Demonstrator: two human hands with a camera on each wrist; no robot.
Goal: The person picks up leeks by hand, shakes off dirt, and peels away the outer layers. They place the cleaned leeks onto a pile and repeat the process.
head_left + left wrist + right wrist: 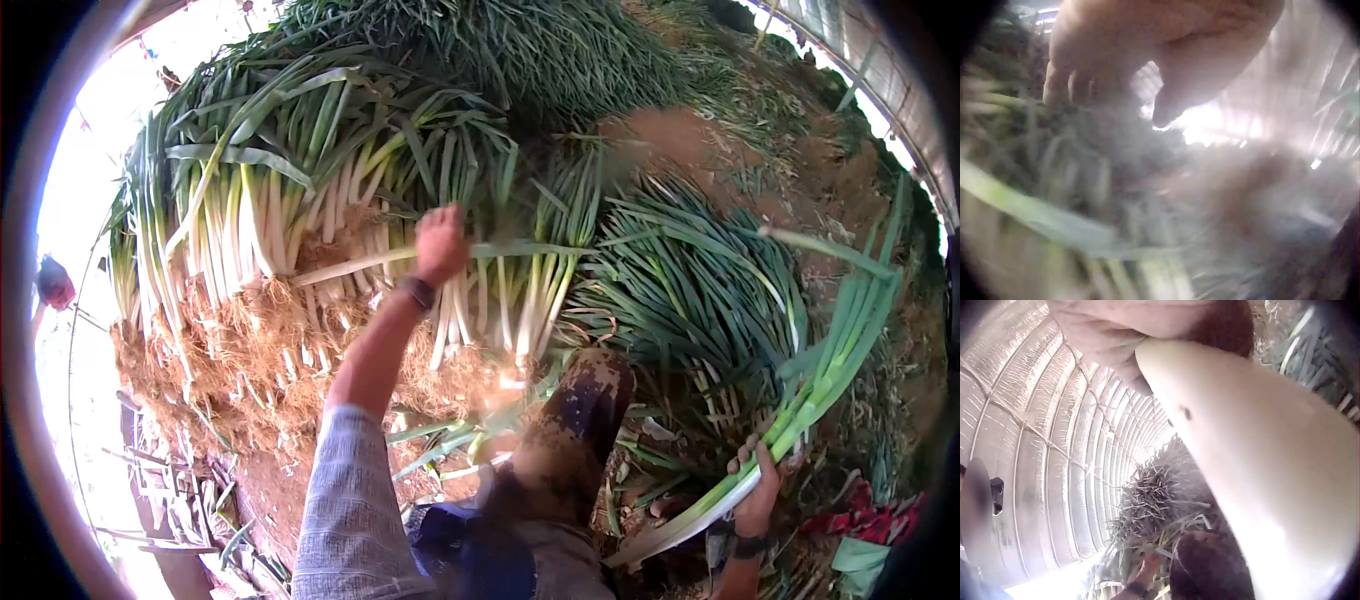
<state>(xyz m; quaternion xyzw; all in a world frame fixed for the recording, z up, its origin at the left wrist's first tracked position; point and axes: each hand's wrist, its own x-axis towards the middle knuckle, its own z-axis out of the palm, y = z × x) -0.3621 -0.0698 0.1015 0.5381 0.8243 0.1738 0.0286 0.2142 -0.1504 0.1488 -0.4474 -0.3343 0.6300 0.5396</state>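
My right hand (762, 490) grips a long, thick green onion (745, 482) by its white stalk at the lower right. Its green leaves (835, 350) rise and bend toward the upper right. In the right wrist view, the pale stalk (1254, 444) passes close below the curled hand (1166, 319). My left hand (440, 243) is over a row of rooted green onions (270, 215), above a loose one (350, 268) lying crosswise. The left wrist view is blurred; there the fingers of the left hand (1147, 44) hang down with the thumb apart, and no stalk shows between them.
Tangled roots (240, 340) face me along the pile's front. A heap of dark green leaves (480, 45) lies behind, and a leafy pile (690, 285) sits right of my muddy knee (575, 430). Red cloth (870, 515) lies at the lower right.
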